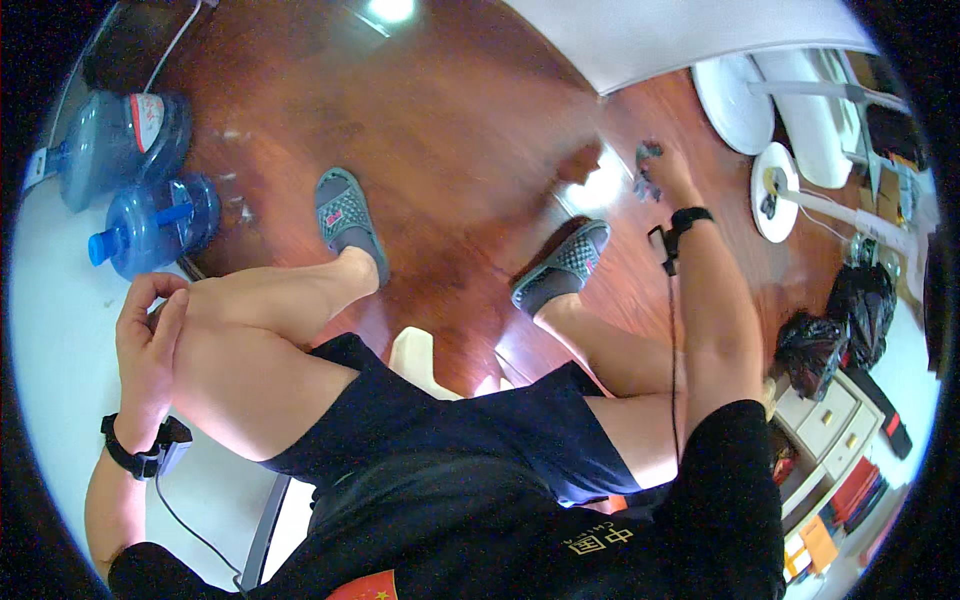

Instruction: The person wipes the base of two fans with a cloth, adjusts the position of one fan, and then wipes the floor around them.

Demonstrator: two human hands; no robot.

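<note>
My left hand (145,340) rests against my left knee, fingers curled and thumb near the forefinger; a dark spot shows between them, and whatever they hold, if anything, is hidden. My right hand (677,177) is stretched out over the wooden floor, beyond my right foot. Its fingers are closed on a small, crumpled dark grey-green piece (648,170), which looks like patterned cloth; its kind is not clear. Each wrist wears a black strap with a small device and a cable.
Two large blue water bottles (160,222) lie at the left. A white-covered edge (690,35) is at the top. Round white stand bases (774,190), black plastic bags (812,350) and a small drawer unit (825,420) are at the right. My feet wear grey slippers (350,215).
</note>
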